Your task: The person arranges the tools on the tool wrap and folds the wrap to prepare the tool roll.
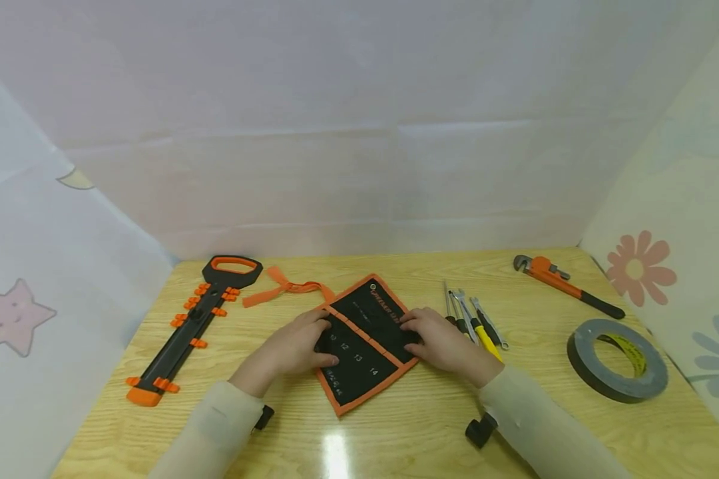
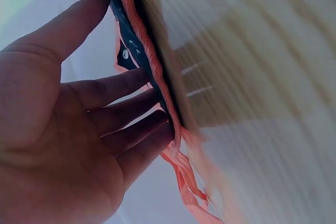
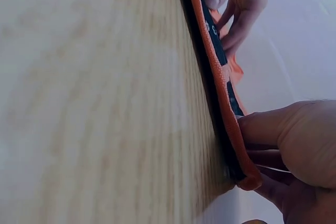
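Observation:
A black tool pouch [image 1: 359, 352] with orange trim, a folded-over flap and numbered pockets lies turned at an angle on the table. My left hand [image 1: 302, 342] rests on its left side; in the left wrist view the fingers [image 2: 123, 111] look fairly straight and touch the pouch near its edge. On the right side my right hand [image 1: 440, 339] touches the top of the pouch with loosely bent fingers. In the right wrist view the thumb [image 3: 262, 127] meets the pouch's surface. An orange tie strap [image 1: 293, 287] trails from the upper left edge.
Right of the pouch lie several tools, including a yellow-handled screwdriver [image 1: 484, 336] and a wrench [image 1: 488, 319]. A pipe wrench [image 1: 566, 283] and a tape roll [image 1: 587, 379] are farther right. At left lies a black and orange tool rack [image 1: 186, 332]. Walls enclose the table's back and sides.

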